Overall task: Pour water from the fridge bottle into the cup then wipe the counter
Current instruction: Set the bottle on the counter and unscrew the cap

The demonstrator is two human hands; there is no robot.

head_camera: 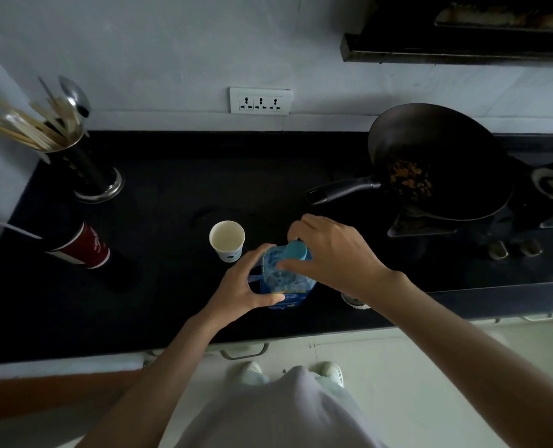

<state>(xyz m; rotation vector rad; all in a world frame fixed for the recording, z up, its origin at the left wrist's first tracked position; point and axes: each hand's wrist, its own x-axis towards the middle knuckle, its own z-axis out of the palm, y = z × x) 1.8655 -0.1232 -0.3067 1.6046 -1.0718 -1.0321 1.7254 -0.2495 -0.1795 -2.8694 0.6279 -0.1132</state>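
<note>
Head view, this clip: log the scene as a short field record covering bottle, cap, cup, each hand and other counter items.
bottle: blue water bottle, upright on black counter
cap: blue cap, still on
cup: white paper cup, upright, left of bottle, not touching
left hand: grips bottle body
right hand: fingers on cap
other: wok with food on stove; utensil holder; red can

Reaching forward with both bare arms, left hand (247, 282) curling in a sideways grip, right hand (328, 250) arching above, fingertips pinching downward.
</note>
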